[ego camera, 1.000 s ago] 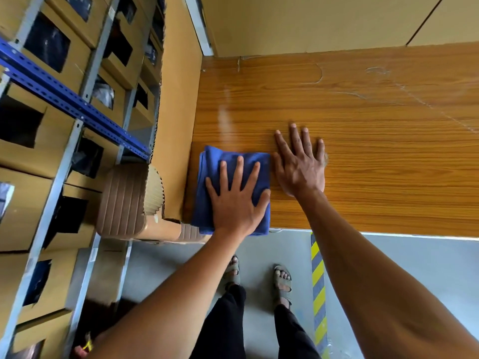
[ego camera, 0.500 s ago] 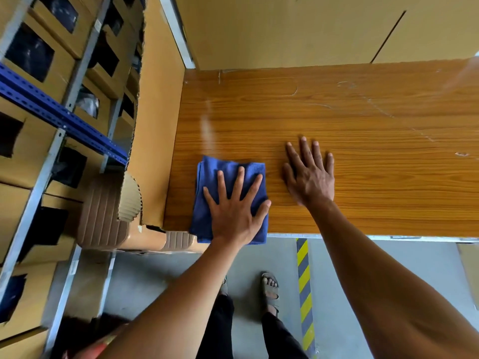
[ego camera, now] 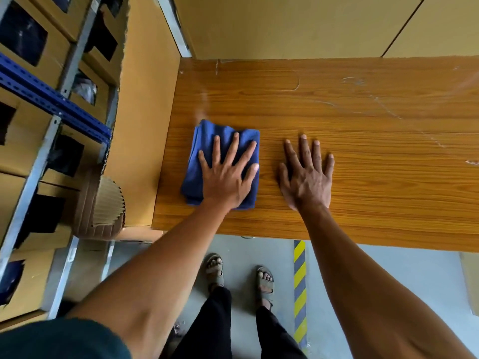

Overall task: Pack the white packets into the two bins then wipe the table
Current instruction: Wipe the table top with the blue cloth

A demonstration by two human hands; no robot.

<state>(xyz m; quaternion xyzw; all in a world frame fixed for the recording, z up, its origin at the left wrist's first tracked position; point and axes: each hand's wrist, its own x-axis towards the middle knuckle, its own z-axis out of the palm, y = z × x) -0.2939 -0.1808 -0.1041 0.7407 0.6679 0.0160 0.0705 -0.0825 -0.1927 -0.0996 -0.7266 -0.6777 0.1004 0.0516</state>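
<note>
Both your hands lie flat on the wooden table (ego camera: 363, 193): your left hand (ego camera: 228, 174) presses the folded blue cloth (ego camera: 204, 151) near the table's left end with fingers spread, your right hand (ego camera: 307, 174) bare beside it, fingers spread too.

- The left hand (ego camera: 228, 174) lies palm down with its fingers straight and spread, the forearm reaching forward from the lower left.
- The right hand (ego camera: 307, 174) lies flat, palm down, fingers fanned apart, just beside the left; its forearm runs in from the lower right.
</note>
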